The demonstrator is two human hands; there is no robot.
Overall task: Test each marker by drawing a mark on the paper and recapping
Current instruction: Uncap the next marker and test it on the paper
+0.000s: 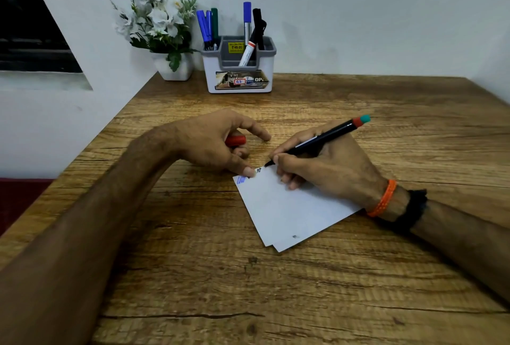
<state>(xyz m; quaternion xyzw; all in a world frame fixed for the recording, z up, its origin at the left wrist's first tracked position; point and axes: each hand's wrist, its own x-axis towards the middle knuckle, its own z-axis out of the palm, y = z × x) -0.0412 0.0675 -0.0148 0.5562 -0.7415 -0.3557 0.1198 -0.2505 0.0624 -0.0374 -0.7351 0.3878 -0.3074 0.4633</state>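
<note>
Right hand (325, 168) marking the paper (292, 206) with a black marker (317, 140) while the left hand (212, 143) pins the sheet's corner.

The right grip is clenched round the marker's barrel, its tip touching the paper's far edge by a small black scribble; the red and teal end points toward 2 o'clock. The left hand's grip holds a red cap (235, 140) in curled fingers, and its thumb (245, 169) presses the paper's corner just beside a blue mark (242, 179). The paper lies on the wooden tabletop (193, 275) a little right of center, a second sheet peeking out beneath it. At 12 o'clock, against the wall, a white and grey pen holder (238, 69) carries blue, green and black markers, with a potted white flower plant (162, 30) just to its 9 o'clock.
</note>
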